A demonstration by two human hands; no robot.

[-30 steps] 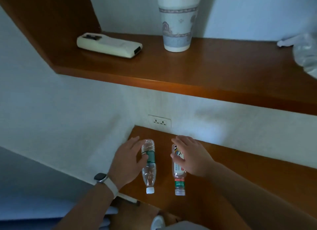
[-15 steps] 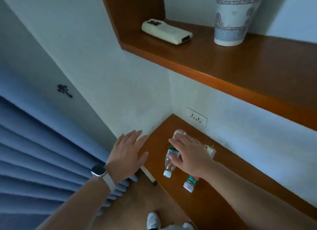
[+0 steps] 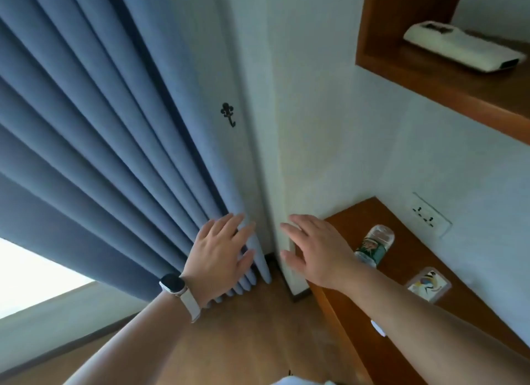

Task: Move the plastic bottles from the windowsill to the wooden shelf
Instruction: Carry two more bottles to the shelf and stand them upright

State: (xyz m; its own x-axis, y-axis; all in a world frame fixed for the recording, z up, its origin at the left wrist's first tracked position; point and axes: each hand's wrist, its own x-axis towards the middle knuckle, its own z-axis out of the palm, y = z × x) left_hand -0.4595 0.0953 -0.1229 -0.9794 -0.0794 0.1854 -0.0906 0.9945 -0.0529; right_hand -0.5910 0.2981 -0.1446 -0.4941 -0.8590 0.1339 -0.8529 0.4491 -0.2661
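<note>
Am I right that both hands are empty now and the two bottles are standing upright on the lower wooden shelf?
Not quite. The head view shows the left hand and right hand empty, but the two bottles lie on their sides on the lower wooden shelf, not upright.

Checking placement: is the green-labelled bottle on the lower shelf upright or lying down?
Lying down: the green-labelled bottle rests on its side on the lower shelf.
</note>
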